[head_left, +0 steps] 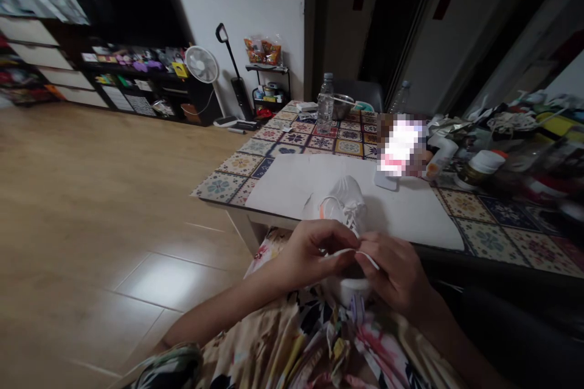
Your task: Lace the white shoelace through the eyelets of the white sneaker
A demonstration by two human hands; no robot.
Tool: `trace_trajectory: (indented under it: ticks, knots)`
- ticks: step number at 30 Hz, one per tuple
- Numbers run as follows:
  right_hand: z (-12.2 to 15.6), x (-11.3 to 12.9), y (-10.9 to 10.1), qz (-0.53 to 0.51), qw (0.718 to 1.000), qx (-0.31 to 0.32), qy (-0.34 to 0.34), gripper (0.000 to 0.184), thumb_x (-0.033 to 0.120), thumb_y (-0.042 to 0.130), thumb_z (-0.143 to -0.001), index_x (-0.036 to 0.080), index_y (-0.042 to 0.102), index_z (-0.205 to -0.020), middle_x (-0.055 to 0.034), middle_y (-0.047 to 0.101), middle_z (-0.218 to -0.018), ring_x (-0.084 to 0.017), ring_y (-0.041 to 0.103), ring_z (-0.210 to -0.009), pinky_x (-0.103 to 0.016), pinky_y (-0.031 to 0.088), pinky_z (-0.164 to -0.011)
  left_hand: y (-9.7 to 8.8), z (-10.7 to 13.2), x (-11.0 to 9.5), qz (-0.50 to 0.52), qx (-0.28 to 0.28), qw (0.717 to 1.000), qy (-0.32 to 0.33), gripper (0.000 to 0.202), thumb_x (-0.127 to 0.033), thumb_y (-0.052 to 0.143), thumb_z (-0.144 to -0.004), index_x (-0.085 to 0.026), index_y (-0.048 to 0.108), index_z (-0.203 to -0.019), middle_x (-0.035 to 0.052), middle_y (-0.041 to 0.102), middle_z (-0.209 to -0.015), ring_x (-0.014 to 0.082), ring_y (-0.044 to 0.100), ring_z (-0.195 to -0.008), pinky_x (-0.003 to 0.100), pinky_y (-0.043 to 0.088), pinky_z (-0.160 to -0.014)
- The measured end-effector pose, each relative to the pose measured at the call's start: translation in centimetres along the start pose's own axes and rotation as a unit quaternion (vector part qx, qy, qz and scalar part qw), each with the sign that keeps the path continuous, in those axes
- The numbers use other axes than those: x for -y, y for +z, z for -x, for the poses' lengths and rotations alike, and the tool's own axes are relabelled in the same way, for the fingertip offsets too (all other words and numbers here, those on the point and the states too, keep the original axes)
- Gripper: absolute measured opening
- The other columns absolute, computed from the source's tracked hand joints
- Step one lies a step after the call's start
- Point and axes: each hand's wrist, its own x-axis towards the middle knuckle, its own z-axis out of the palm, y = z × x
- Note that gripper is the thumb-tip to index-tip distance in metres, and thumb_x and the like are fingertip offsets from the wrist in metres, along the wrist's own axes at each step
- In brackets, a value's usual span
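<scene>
A white sneaker (349,191) rests with its toe on the table edge, pointing away from me, and its heel close to my lap. Over its opening my two hands meet. My left hand (319,249) is closed, thumb and fingers pinching a flat white shoelace (368,260). From the other side my right hand (395,267) pinches the lace too, fingertips touching those of the left. Between the fingers and the toe, lacing crosses the shoe's front. The fingers hide part of the lace and the shoe's tongue.
A white sheet (292,176) covers the near part of the patterned table (223,185). A blurred bright screen (401,143) stands beyond the shoe. Farther back are a plastic bottle (325,103) and a metal bowl (342,108). White-capped jars (486,164) and clutter crowd the right.
</scene>
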Motion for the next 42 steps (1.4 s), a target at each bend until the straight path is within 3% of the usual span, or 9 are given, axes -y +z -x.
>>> trace_trajectory:
  ticks: [7,10,15,20,25,31,35,38,42]
  knots:
    - [0.2,0.3,-0.2,-0.011,1.0,-0.009,-0.01,0.016,0.012,0.043,-0.095,0.019,0.056,-0.09,-0.0036,0.065,-0.075,-0.017,0.063,-0.071,-0.029,0.049,-0.065,-0.2,-0.2,0.2,-0.022,0.018,0.998,0.049,0.016,-0.025,0.071,-0.083,-0.011,0.07,-0.075,0.0062,0.07,-0.071,0.0114,0.063,-0.066,0.02,0.049,-0.062]
    - [1.4,0.5,-0.3,-0.007,0.995,-0.098,0.0,0.015,0.011,0.044,-0.093,0.02,0.056,-0.09,-0.0034,0.066,-0.077,-0.018,0.063,-0.072,-0.031,0.05,-0.07,-0.2,-0.1,0.2,0.004,0.04,0.999,0.019,0.015,-0.024,0.072,-0.082,-0.011,0.07,-0.075,0.0073,0.072,-0.073,0.0128,0.065,-0.068,0.021,0.05,-0.064]
    - [2.0,0.2,0.2,-0.046,0.971,-0.197,0.13,0.01,0.014,0.057,-0.09,0.023,0.054,-0.089,0.0008,0.06,-0.073,-0.015,0.06,-0.064,-0.025,0.05,-0.06,-0.1,0.0,0.0,0.004,0.054,0.998,0.035,0.013,-0.023,0.073,-0.081,-0.012,0.071,-0.075,0.0071,0.072,-0.073,0.0131,0.066,-0.069,0.021,0.051,-0.066]
    - [0.7,0.2,-0.1,-0.031,0.996,-0.065,0.043,0.02,0.023,0.055,-0.094,0.019,0.057,-0.113,-0.0073,0.067,-0.098,-0.019,0.064,-0.09,-0.029,0.052,-0.079,-0.4,-0.2,-0.1,-0.001,0.0,0.997,0.083,0.013,-0.023,0.073,-0.082,-0.013,0.07,-0.075,0.006,0.069,-0.072,0.0126,0.063,-0.069,0.021,0.05,-0.065]
    - [0.0,0.4,-0.2,-0.061,0.997,-0.028,0.022,0.009,0.016,0.052,-0.096,0.019,0.06,-0.096,-0.0052,0.066,-0.091,-0.016,0.062,-0.086,-0.028,0.05,-0.079,-0.6,-0.2,-0.5,-0.034,-0.017,0.99,0.135,0.007,-0.019,0.072,-0.083,-0.014,0.071,-0.078,0.0054,0.068,-0.073,0.0134,0.063,-0.074,0.023,0.05,-0.072]
    - [0.1,-0.1,0.3,-0.078,0.996,-0.035,0.04,0.01,0.014,0.057,-0.091,0.022,0.056,-0.096,-0.0024,0.066,-0.086,-0.017,0.062,-0.082,-0.029,0.051,-0.072,-0.3,0.1,-0.6,0.034,-0.056,0.998,0.018,0.011,-0.021,0.074,-0.08,-0.012,0.069,-0.074,0.004,0.069,-0.07,0.0106,0.062,-0.065,0.019,0.049,-0.063]
    - [0.2,0.1,0.1,0.052,0.995,-0.073,-0.05,0.021,0.006,0.056,-0.089,0.023,0.058,-0.101,-0.0023,0.068,-0.088,-0.016,0.061,-0.075,-0.031,0.049,-0.07,0.1,-0.1,-0.6,0.131,-0.06,0.986,-0.082,0.023,-0.03,0.083,-0.069,-0.012,0.068,-0.067,0.003,0.07,-0.065,0.0111,0.063,-0.062,0.019,0.051,-0.061]
    - [0.1,0.5,-0.1,0.063,0.991,-0.077,-0.092,0.021,0.006,0.053,-0.091,0.022,0.061,-0.102,-0.0028,0.067,-0.088,-0.015,0.061,-0.074,-0.03,0.05,-0.068,0.3,-0.2,-0.3,0.188,-0.034,0.974,-0.121,0.03,-0.035,0.087,-0.063,-0.012,0.069,-0.065,0.0027,0.069,-0.062,0.012,0.063,-0.059,0.021,0.052,-0.06]
    - [0.2,0.4,0.0,-0.019,0.991,-0.133,-0.012,0.014,0.016,0.059,-0.092,0.028,0.065,-0.096,-0.0036,0.065,-0.093,-0.02,0.062,-0.087,-0.035,0.053,-0.074,0.2,-0.8,0.5,0.211,-0.055,0.967,-0.13,0.031,-0.035,0.088,-0.062,-0.012,0.068,-0.063,0.0023,0.069,-0.061,0.0116,0.063,-0.059,0.022,0.051,-0.062]
